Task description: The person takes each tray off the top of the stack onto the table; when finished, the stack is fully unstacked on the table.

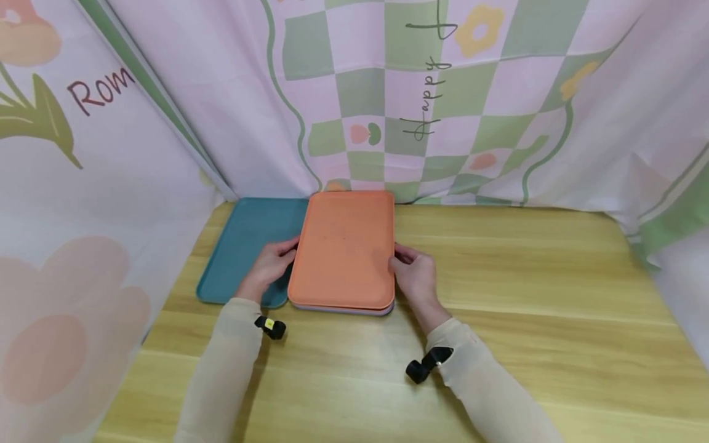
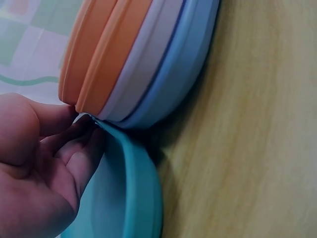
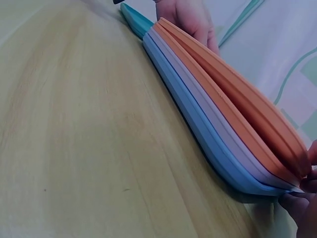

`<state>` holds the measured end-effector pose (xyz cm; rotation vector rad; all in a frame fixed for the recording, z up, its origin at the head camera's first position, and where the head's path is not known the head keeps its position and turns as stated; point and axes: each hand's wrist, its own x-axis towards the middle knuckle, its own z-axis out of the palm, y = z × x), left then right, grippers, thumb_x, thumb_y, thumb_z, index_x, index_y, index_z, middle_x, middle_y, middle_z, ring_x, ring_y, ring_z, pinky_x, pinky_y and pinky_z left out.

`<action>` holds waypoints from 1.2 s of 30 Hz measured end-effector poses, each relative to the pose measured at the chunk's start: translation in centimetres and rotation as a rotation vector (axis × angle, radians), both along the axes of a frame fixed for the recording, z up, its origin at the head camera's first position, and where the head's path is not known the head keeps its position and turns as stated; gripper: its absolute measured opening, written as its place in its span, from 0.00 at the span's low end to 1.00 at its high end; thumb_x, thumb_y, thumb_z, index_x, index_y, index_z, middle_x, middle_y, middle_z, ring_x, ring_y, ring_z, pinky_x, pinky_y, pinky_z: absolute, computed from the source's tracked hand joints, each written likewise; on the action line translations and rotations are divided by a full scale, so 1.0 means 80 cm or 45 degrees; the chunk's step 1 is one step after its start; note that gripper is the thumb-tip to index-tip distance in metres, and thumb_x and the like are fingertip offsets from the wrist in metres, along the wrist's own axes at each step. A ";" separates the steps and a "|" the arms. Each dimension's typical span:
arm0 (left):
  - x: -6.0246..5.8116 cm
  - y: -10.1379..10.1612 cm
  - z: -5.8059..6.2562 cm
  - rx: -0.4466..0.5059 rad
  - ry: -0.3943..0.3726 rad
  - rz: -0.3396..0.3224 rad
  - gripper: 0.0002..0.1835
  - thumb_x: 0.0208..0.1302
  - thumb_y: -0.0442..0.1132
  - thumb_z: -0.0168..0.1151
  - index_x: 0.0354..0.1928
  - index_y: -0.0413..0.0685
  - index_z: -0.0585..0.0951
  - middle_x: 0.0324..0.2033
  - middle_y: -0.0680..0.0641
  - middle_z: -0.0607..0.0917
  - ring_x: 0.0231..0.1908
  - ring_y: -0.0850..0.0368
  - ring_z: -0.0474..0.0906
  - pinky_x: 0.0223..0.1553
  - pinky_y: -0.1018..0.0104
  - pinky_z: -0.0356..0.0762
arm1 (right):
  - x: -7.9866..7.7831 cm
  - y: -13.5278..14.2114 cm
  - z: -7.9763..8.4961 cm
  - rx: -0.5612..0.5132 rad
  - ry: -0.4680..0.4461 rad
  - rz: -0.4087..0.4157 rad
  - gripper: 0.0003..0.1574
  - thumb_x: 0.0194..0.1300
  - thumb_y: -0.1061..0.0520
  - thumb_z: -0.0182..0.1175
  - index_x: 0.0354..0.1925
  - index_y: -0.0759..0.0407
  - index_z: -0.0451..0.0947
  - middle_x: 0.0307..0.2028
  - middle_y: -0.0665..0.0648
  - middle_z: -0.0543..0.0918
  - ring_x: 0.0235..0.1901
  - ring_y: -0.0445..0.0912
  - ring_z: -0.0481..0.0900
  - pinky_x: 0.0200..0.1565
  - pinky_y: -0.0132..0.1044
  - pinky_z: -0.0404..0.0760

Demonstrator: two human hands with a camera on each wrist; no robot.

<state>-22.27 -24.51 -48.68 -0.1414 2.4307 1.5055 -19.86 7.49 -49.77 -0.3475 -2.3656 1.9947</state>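
Observation:
A stack of rectangular trays lies on the wooden table: a blue tray (image 3: 173,91) at the bottom, a lilac tray (image 3: 198,106), then an orange tray (image 3: 218,101) and a top orange tray (image 1: 344,249). A wedge-shaped gap parts the two orange trays in the right wrist view. My left hand (image 1: 269,266) holds the top orange tray at its left edge, thumb and fingertips close together there. On the opposite edge, my right hand (image 1: 416,277) pinches the same tray. Beside the stack, under my left hand, lies a teal tray (image 1: 244,246).
The wooden table (image 1: 526,307) extends to the right and in front of the stack. A patterned curtain (image 1: 360,92) hangs right behind the trays, and another curtain (image 1: 111,215) borders the left side. Black wrist cameras sit on both sleeves.

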 end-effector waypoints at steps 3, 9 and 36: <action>0.000 0.000 0.001 -0.001 -0.002 -0.003 0.26 0.87 0.38 0.51 0.82 0.56 0.68 0.81 0.43 0.69 0.82 0.42 0.61 0.81 0.43 0.66 | 0.000 0.000 0.001 -0.008 -0.007 0.008 0.24 0.67 0.66 0.62 0.60 0.67 0.87 0.59 0.69 0.89 0.56 0.50 0.88 0.39 0.17 0.81; 0.002 0.000 0.003 0.002 -0.001 -0.019 0.27 0.87 0.37 0.50 0.82 0.55 0.67 0.81 0.43 0.69 0.83 0.42 0.61 0.81 0.43 0.66 | 0.001 0.003 0.003 -0.056 -0.026 0.011 0.25 0.67 0.67 0.62 0.60 0.69 0.87 0.59 0.70 0.88 0.54 0.49 0.88 0.39 0.18 0.82; -0.002 0.009 0.003 0.012 0.015 0.011 0.35 0.76 0.29 0.59 0.82 0.46 0.67 0.79 0.36 0.71 0.80 0.41 0.68 0.73 0.44 0.78 | 0.013 0.067 0.009 -0.246 -0.174 -0.071 0.28 0.78 0.63 0.59 0.73 0.67 0.77 0.69 0.71 0.81 0.55 0.40 0.87 0.46 0.19 0.85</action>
